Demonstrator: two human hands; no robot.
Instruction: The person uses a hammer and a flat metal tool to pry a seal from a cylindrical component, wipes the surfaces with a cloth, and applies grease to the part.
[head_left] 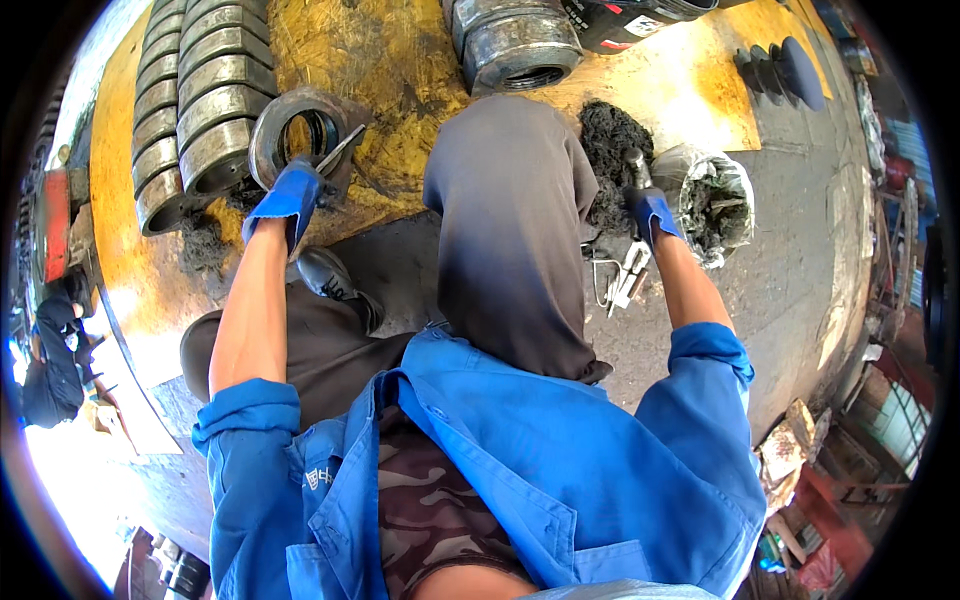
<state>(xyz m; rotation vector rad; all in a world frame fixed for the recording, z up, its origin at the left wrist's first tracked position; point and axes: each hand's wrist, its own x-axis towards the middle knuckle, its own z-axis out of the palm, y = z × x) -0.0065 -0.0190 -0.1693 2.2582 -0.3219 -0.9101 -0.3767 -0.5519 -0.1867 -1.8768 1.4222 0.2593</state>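
My left hand (292, 195), in a blue and dark glove, is closed at the near edge of a thick metal ring (268, 130). A narrow metal bar (342, 148) sticks out of its grip, slanting across the ring's right side. Most fingers are hidden by the glove's back. My right hand (648, 207), gloved alike, is closed around a tool with a stubby metal head (636, 165), which looks like a hammer. That tool is beside a heap of black shavings (612, 130). A white sack (743, 190) holding dark shavings stands just right of the hand.
Two rows of stacked metal rings (225, 105) lie at the far left. A large threaded metal cylinder (515, 50) and a black bucket (620, 25) are at the far middle. Metal hand tools (627, 275) lie below my right hand. Dark discs (795, 72) stand at the far right.
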